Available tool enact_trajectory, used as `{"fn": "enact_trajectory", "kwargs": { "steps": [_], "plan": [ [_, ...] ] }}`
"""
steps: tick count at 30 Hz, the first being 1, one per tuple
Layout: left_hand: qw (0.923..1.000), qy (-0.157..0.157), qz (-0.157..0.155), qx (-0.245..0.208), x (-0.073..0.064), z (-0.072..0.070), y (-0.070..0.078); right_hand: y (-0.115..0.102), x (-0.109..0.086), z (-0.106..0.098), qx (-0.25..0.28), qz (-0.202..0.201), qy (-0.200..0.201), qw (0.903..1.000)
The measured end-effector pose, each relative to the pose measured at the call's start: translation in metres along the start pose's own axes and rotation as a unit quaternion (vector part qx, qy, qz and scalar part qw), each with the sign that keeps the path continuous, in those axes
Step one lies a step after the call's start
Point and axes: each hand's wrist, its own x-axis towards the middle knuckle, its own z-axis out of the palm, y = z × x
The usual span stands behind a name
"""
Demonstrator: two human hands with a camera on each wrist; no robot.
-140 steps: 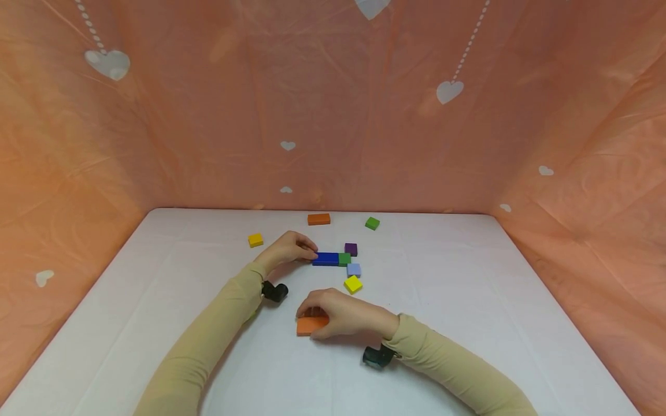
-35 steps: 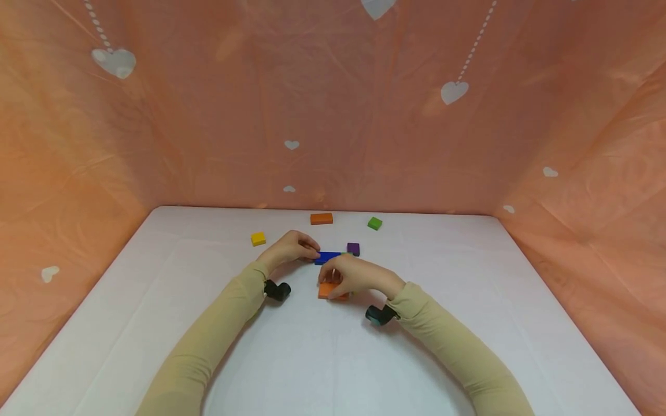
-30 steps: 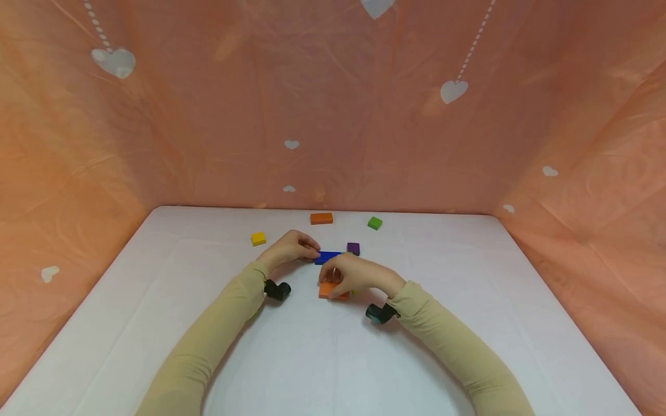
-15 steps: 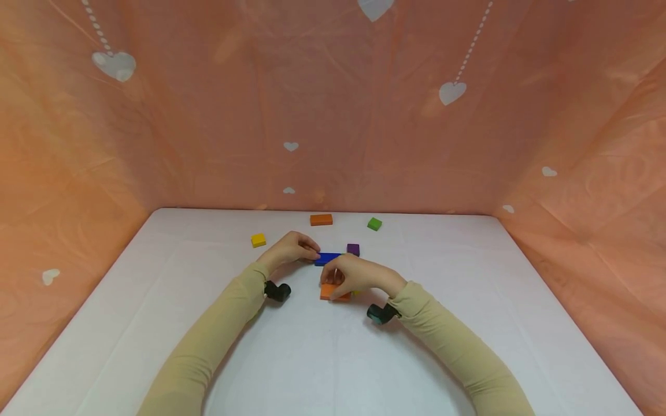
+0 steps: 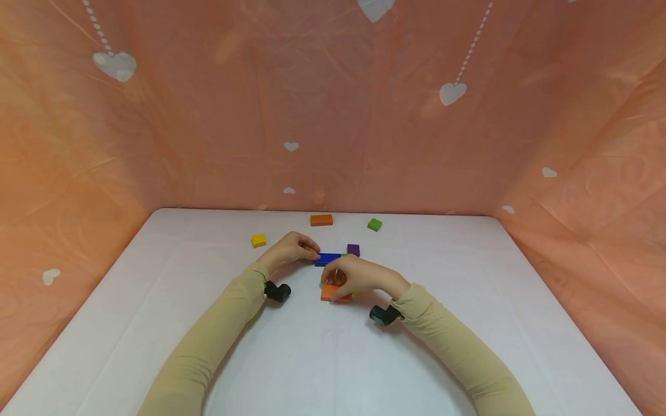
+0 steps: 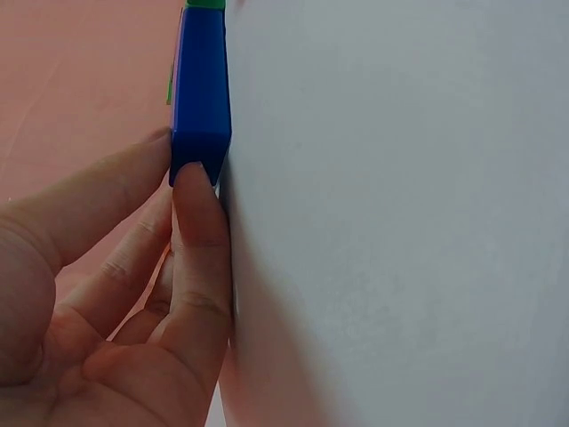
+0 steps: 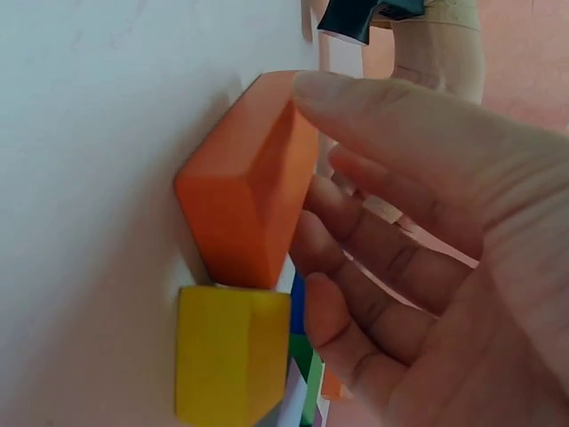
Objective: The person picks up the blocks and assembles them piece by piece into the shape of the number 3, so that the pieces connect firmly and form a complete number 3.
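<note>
My left hand [image 5: 290, 247] holds the left end of a long blue block [image 5: 329, 259] with its fingertips; the left wrist view shows two digits on that end of the blue block [image 6: 203, 76]. A green block [image 5: 344, 255] adjoins its other end, mostly covered by my right hand [image 5: 361, 274]. That hand grips an orange block [image 5: 329, 293] on the white table, thumb on the near side, fingers over the far side. In the right wrist view, a yellow block [image 7: 227, 351] sits right against or very close to the end of the orange block [image 7: 236, 196].
Beyond the hands lie a purple block [image 5: 353, 250], another orange block [image 5: 321, 220], a light green block [image 5: 374, 225] and a second yellow block [image 5: 258, 240]. A pale lavender block [image 7: 291, 396] shows past the near yellow one. Orange cloth [image 5: 333, 115] walls the table [image 5: 291, 358].
Over several seconds my right hand has slid the orange block away from me and rightward, up to the yellow block. Lately it shifted only slightly right. My left hand stays at the blue block.
</note>
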Motion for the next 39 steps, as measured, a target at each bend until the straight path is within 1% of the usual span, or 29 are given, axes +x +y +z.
{"fn": "enact_trajectory", "kwargs": {
  "steps": [6,11,15,19,26,34,39],
  "plan": [
    [1.0000,0.003,-0.004,-0.001,0.000,0.000,0.000,-0.001,-0.007,-0.002,-0.003,-0.009,0.016,0.9998],
    [0.9999,0.007,-0.009,-0.009,-0.001,0.001,0.001,-0.003,-0.019,0.000,-0.006,-0.017,0.040,0.9991],
    [0.9999,0.008,-0.011,-0.001,-0.002,0.002,0.002,-0.002,-0.030,0.004,-0.020,-0.037,0.059,0.9974],
    [0.9999,0.009,-0.011,0.003,-0.002,0.001,0.002,0.000,-0.035,0.008,-0.037,-0.051,0.074,0.9953],
    [0.9999,0.008,-0.010,0.005,-0.001,0.000,0.002,-0.002,-0.039,0.012,-0.039,-0.048,0.079,0.9950],
    [0.9996,0.010,-0.021,0.013,-0.001,0.001,0.003,-0.001,-0.039,0.015,-0.049,-0.032,0.081,0.9949],
    [0.9997,0.011,-0.019,0.014,0.002,0.001,0.000,-0.001,-0.040,0.017,-0.050,-0.032,0.084,0.9947]
  ]
}}
